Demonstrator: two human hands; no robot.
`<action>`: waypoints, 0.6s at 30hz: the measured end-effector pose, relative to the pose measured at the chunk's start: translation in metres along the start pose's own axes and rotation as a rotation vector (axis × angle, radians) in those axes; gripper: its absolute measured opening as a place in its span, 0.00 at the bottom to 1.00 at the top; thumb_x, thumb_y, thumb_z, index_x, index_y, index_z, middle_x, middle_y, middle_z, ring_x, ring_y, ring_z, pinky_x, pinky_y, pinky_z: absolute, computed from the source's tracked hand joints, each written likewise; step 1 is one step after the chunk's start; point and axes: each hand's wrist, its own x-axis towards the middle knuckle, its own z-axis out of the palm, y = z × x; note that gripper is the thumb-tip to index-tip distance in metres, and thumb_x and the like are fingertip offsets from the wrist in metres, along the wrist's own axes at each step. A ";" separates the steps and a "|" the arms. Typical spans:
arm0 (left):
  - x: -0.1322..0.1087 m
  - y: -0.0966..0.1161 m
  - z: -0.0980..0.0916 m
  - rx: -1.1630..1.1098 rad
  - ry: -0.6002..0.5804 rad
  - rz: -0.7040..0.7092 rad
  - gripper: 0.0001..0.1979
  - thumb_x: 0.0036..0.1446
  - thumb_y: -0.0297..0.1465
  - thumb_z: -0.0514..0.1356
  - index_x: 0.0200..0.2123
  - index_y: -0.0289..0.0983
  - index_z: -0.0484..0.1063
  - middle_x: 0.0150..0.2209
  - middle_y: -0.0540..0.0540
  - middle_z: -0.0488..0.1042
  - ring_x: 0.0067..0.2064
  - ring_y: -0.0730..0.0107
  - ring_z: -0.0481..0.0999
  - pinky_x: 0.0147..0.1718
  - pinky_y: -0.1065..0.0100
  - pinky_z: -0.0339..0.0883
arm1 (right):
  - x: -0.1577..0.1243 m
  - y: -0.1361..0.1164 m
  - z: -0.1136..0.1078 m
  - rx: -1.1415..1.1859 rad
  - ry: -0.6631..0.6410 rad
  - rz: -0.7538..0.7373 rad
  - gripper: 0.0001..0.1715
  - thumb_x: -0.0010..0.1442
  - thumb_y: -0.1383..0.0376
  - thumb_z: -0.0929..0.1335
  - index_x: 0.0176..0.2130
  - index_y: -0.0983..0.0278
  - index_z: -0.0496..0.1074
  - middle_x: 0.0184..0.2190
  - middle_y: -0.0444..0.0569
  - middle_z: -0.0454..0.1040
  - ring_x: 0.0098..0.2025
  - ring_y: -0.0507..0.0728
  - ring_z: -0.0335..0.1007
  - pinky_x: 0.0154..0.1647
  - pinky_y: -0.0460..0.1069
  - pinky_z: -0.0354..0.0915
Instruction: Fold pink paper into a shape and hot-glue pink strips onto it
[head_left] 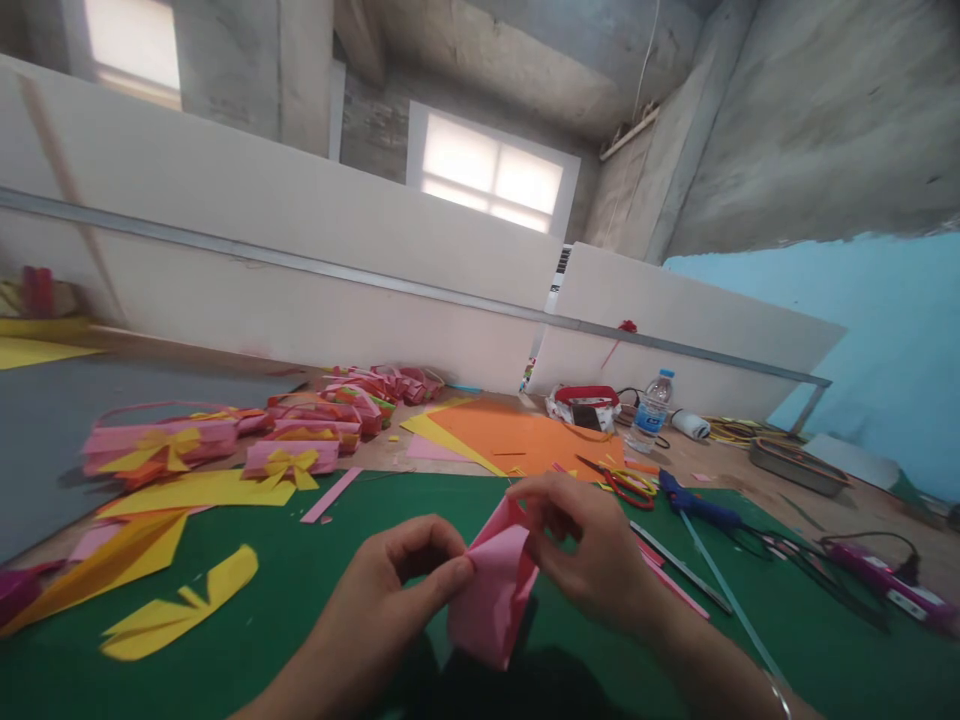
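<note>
Between my two hands a small pink paper bag [491,600] stands tilted over the green cutting mat [315,620]. My left hand [409,575] pinches its upper left edge between thumb and fingers. At the top right edge my right hand [581,535] grips the paper, its fingertips partly hidden behind the fold. The bag's side is creased inward, and its top gapes a little. Off to the left on the mat lies a yellow paper bow cut-out [184,605]. Right of my right hand are a metal ruler [682,568] and pink paper strips [671,580].
Several pink paper bags with yellow bows [292,462] sit at the back left. Orange paper sheets [525,435] lie behind the mat. Scissors [626,485], a blue glue gun [697,505], a purple tool [885,580] with its cord and a water bottle [652,410] are on the right.
</note>
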 end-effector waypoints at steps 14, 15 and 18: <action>-0.011 0.008 0.012 0.321 0.095 0.259 0.11 0.52 0.36 0.58 0.20 0.40 0.69 0.26 0.50 0.74 0.30 0.67 0.72 0.32 0.71 0.62 | 0.002 -0.012 0.009 -0.107 -0.092 -0.257 0.07 0.53 0.68 0.70 0.24 0.62 0.72 0.21 0.41 0.74 0.32 0.53 0.68 0.39 0.51 0.61; -0.011 0.008 0.012 0.339 0.085 0.264 0.11 0.52 0.36 0.57 0.20 0.41 0.69 0.25 0.50 0.74 0.30 0.67 0.72 0.31 0.71 0.63 | 0.002 -0.011 0.009 -0.095 -0.091 -0.259 0.07 0.52 0.68 0.71 0.23 0.62 0.72 0.20 0.41 0.73 0.32 0.52 0.68 0.39 0.51 0.61; -0.009 0.004 0.008 0.435 0.064 0.257 0.08 0.53 0.37 0.57 0.25 0.42 0.72 0.28 0.49 0.76 0.32 0.66 0.73 0.32 0.71 0.64 | 0.002 -0.010 0.008 -0.104 -0.080 -0.259 0.07 0.51 0.67 0.72 0.23 0.62 0.72 0.20 0.40 0.73 0.32 0.52 0.68 0.40 0.51 0.60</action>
